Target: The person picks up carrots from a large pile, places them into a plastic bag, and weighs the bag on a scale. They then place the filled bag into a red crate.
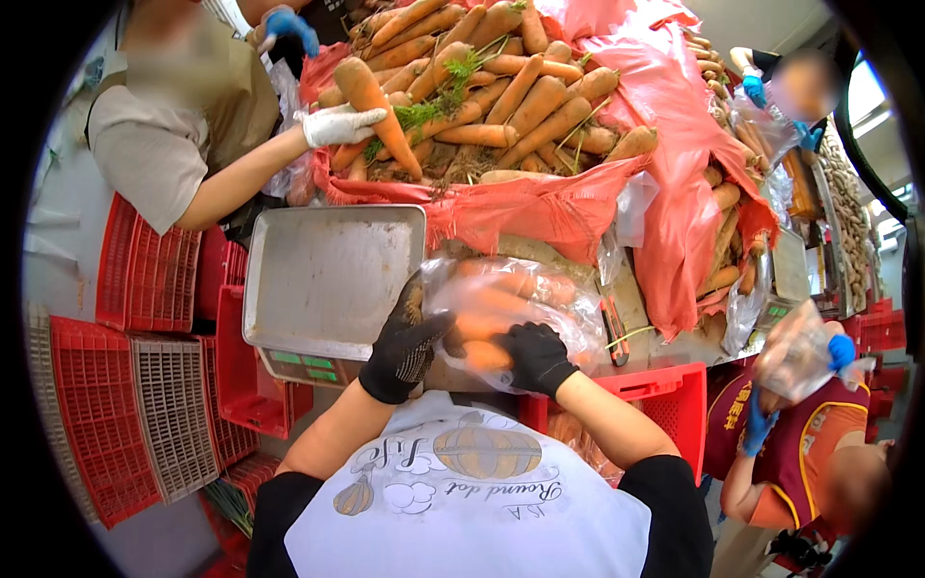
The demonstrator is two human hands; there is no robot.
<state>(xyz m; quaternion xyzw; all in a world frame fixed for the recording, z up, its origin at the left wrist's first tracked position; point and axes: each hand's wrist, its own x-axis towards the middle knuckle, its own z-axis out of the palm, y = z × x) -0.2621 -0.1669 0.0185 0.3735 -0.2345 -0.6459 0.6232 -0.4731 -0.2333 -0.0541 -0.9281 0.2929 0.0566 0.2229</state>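
A clear plastic bag [578, 318] with several carrots [488, 354] in it lies before me on the table edge. My left hand [405, 339], in a black glove with a dotted grip, holds the bag's left end, its thumb toward the carrots. My right hand [535, 354], also black-gloved, grips the near side of the bag over the carrot ends. Left of the bag is a weighing scale with a bare metal pan [332, 278]; its green display [307, 365] shows below the pan. Behind the bag a heap of carrots [535, 108] rests on red woven sacking [520, 206].
A red-handled utility knife [614, 332] lies right of the bag. At my right front stands a red crate [668, 404] with bagged carrots. Stacked crates [101, 412] fill the left. A co-worker's white-gloved hand [340, 126] holds a carrot; another co-worker [788, 441] at right holds a filled bag.
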